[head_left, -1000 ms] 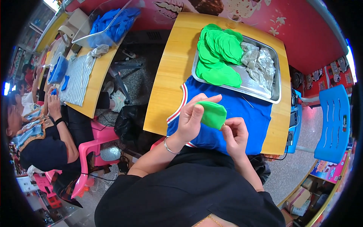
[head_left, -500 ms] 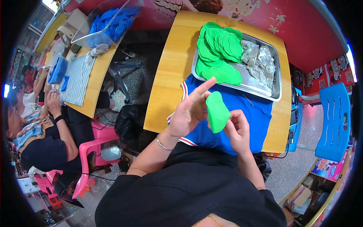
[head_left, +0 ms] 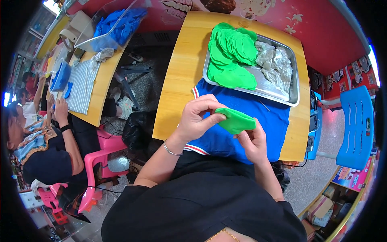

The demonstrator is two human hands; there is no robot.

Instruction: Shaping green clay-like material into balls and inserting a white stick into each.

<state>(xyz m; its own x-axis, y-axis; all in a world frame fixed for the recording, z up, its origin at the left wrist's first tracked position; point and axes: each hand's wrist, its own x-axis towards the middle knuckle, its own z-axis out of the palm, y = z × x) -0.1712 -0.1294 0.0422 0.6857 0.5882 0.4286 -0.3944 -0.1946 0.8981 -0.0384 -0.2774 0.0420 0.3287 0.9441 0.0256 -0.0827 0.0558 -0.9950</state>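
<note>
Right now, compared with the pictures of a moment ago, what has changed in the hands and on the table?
The left hand, its index finger stretched out half a second ago, now pinches the green piece's left end. The piece has turned from upright to roughly crosswise between both hands. The right hand keeps hold of its right end. The metal tray, green stack and blue cloth stayed in place.

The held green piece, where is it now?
In the head view, right of centre, the green piece is held between the left hand and right hand, over the blue jersey, in front of the metal tray.
</note>
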